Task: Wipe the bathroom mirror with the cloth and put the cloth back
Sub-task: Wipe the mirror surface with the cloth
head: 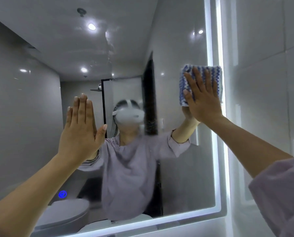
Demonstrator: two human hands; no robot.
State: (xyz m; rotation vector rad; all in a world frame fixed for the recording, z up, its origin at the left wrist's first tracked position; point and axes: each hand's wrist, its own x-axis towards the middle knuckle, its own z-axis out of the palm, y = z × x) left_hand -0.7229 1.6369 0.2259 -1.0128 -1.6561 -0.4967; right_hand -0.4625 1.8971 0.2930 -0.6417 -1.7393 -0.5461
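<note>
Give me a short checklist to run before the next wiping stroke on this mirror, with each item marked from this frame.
1. Cloth under the right hand, flat on the glass: ok.
2. Left hand braced flat on the mirror, clear of the cloth: ok, though it may leave prints.
3. Cloth position known: ok, at the upper right by the lit edge strip.
4. Remaining marks located: not ok, a streak runs down the upper middle.
5. Lower glass clean: cannot tell, the view is blurred.
6. Place to return the cloth in sight: cannot tell, none visible.
</note>
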